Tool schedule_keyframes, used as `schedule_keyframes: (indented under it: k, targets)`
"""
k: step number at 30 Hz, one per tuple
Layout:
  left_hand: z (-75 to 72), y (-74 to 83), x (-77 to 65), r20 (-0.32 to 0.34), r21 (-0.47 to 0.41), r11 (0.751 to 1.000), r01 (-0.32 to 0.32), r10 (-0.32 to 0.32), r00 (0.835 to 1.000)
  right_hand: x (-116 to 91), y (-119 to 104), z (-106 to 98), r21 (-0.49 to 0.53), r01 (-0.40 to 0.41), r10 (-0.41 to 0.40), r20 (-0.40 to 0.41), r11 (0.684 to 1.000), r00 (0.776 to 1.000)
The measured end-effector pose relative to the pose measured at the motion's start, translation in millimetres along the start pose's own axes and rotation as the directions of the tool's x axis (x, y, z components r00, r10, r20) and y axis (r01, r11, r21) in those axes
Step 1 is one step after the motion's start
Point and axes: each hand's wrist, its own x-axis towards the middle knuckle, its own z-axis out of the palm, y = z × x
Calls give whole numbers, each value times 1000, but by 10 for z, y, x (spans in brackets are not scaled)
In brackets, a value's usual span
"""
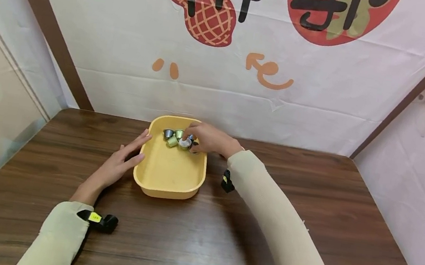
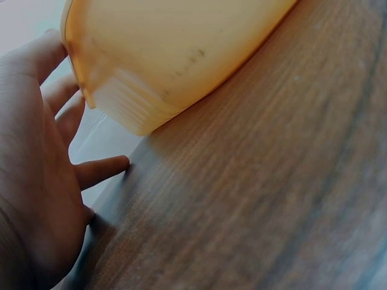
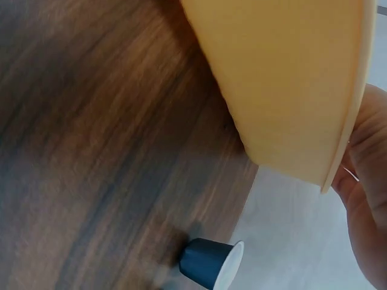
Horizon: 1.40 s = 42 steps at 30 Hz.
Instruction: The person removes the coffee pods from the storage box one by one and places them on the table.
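Observation:
A yellow plastic tub [image 1: 169,172] stands near the table's back edge. Several coffee capsules, some green [image 1: 172,141] and one dark blue [image 1: 168,134], lie together at its far end. My right hand [image 1: 211,139] reaches over the right rim, fingers bent down among them. A silver-white capsule [image 1: 184,143] sits right at these fingertips; I cannot tell whether they pinch it. Along the left rim, my left hand [image 1: 119,164] lies with extended fingers touching the tub's outside. In the right wrist view, another dark blue capsule [image 3: 208,263] lies on its side on the table, outside the tub.
The dark wooden table [image 1: 187,248] ends at a white printed cloth [image 1: 216,105] hanging behind it. More cloth hangs at the left and right sides. Each sleeve carries a black wrist camera, one by the left wrist [image 1: 100,222], one by the right [image 1: 227,182].

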Motion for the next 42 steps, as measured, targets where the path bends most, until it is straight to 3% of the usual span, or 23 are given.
schedule_keyframes:
  k: [4, 12, 19, 33, 42]
  targets:
    - [35, -9, 29, 4, 12, 1000, 13, -13, 1000, 17, 23, 4, -32, -43, 44, 32, 999, 999]
    - [14, -9, -4, -11, 21, 1000, 13, -12, 1000, 136, -3, 47, -55, -31, 33, 38, 998, 999]
    - [39, -394, 15, -20, 30, 999, -10, 11, 1000, 215, 30, 84, -77, -28, 31, 37, 997, 999]
    - [23, -376, 15, -18, 32, 999, -1, 2, 1000, 344, -2, 173, -36, 35, -35, 5, 999, 999]
    - [22, -310, 22, -16, 20, 1000, 10, -10, 1000, 389, -5, 168, -28, 20, -20, 9, 999, 1000]
